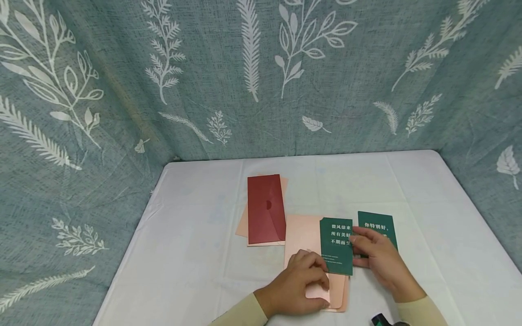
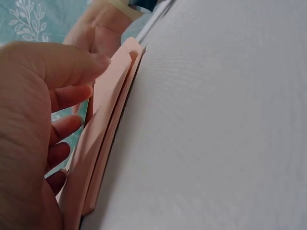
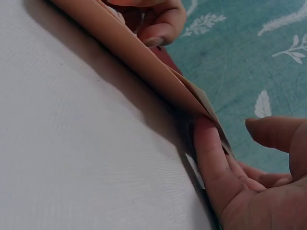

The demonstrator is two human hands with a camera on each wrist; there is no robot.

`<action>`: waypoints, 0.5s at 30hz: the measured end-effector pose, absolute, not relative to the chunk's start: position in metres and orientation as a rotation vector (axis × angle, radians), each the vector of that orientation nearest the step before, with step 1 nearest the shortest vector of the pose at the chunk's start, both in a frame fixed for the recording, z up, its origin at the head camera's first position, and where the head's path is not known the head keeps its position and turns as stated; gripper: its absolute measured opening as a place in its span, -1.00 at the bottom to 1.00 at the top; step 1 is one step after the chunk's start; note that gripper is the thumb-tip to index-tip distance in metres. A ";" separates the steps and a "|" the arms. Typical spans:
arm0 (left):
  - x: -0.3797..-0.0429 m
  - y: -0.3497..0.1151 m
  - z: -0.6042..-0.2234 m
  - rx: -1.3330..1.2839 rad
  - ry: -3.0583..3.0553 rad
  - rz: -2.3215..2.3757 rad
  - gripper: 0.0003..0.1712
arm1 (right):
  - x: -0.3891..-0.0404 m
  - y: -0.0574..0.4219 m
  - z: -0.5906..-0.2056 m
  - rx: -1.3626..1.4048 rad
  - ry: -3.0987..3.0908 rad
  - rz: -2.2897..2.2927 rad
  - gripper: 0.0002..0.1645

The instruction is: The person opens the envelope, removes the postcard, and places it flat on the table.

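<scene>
A pink envelope point(image 1: 302, 231) lies on the table, and more pink paper shows beneath its lower right part. My left hand point(image 1: 297, 283) is over it, the fingers curled at its raised edge and the thumb near its lower end. My right hand point(image 1: 379, 258) pinches the right edge of a green card point(image 1: 336, 246) with white lettering. This card overlaps the envelope's right side. Partly behind my right hand lies a second green card point(image 1: 377, 219). In the right wrist view, one fingertip point(image 3: 206, 132) meets the edge of the stack. The left fingertips' exact contact is unclear.
A dark red envelope point(image 1: 263, 208) rests on pink paper point(image 1: 241, 224) to the left, farther back. Near the front edge, a black object point(image 1: 380, 319) is partly cut off beside my right sleeve. The white tabletop point(image 1: 195, 253) meets a leaf-patterned curtain point(image 1: 220, 68).
</scene>
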State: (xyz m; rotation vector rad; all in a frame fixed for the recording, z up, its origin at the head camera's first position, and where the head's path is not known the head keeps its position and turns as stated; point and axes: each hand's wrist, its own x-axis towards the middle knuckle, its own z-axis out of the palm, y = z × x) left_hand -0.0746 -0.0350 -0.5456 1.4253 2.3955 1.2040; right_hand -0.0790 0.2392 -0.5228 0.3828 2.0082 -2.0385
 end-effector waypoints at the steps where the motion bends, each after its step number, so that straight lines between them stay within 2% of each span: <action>1: -0.075 -0.035 -0.546 1.431 2.392 1.212 -0.78 | -0.079 0.238 -0.523 0.387 2.007 -2.040 -0.28; 8: -0.077 -0.034 -0.545 1.424 2.581 1.226 -0.71 | -0.079 0.234 -0.524 0.405 2.014 -2.055 -0.28; 11: -0.078 -0.034 -0.545 1.277 2.727 1.168 -0.55 | -0.079 0.233 -0.524 0.405 2.038 -2.042 -0.28; 15: -0.078 -0.034 -0.546 1.083 2.824 0.944 -0.21 | -0.079 0.233 -0.527 0.414 2.054 -2.027 -0.27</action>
